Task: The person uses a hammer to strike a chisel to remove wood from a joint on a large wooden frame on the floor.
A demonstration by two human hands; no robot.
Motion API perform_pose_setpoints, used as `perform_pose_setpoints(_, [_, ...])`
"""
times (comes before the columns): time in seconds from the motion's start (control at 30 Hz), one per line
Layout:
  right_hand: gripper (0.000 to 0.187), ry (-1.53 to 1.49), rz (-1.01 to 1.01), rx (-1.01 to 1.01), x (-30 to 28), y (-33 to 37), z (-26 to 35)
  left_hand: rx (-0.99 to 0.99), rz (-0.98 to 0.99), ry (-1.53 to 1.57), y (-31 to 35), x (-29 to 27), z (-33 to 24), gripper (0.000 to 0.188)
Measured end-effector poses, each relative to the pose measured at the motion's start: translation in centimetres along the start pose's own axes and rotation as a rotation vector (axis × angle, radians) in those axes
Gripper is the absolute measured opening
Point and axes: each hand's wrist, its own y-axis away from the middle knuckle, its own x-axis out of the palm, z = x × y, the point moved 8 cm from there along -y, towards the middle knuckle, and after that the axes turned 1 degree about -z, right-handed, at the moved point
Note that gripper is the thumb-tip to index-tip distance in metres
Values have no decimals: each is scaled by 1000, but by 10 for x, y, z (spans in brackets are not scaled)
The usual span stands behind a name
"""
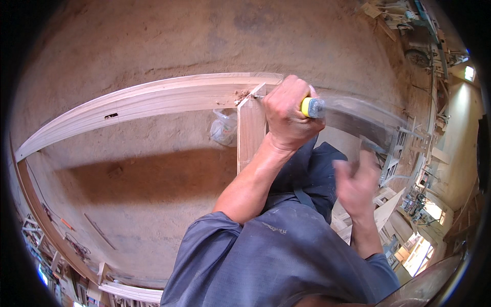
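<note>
My left hand (291, 110) is wrapped around a chisel (313, 107) with a yellow and blue-grey handle end. Its thin metal blade points left, to where a short upright board (251, 133) meets a long pale wooden beam (153, 105). Loose wood chips (241, 95) lie on the beam beside that joint. My right hand (357, 181), smeared by motion, is raised to the right of my lap. A blurred greyish shape (369, 145) shows by its fingers; whether they grip it cannot be made out.
A white plastic bag (224, 128) lies on the dirt floor behind the short board. Small slot (111, 116) cut in the beam's left part. A thin stick (99, 231) lies at lower left. Wooden frames (396, 153) and timber pieces crowd the right side.
</note>
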Motion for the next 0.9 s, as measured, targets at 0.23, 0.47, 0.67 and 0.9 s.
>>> perform_pose_setpoints(0.23, [12, -792, -254, 279, -39, 8, -3, 19, -41, 25, 3, -17, -1, 25])
perform_pose_setpoints(0.47, [17, -320, -142, -128, -8, 14, -3, -2, -45, 4, 1, -19, -4, 23])
perform_pose_setpoints(0.67, [16, -617, -103, 296, 32, 50, -37, -57, -204, 124, 0, -75, 30, 21])
perform_pose_setpoints(0.9, [18, -852, -27, 694, 54, 90, -80, -99, 25, 720, -52, -138, -6, 27])
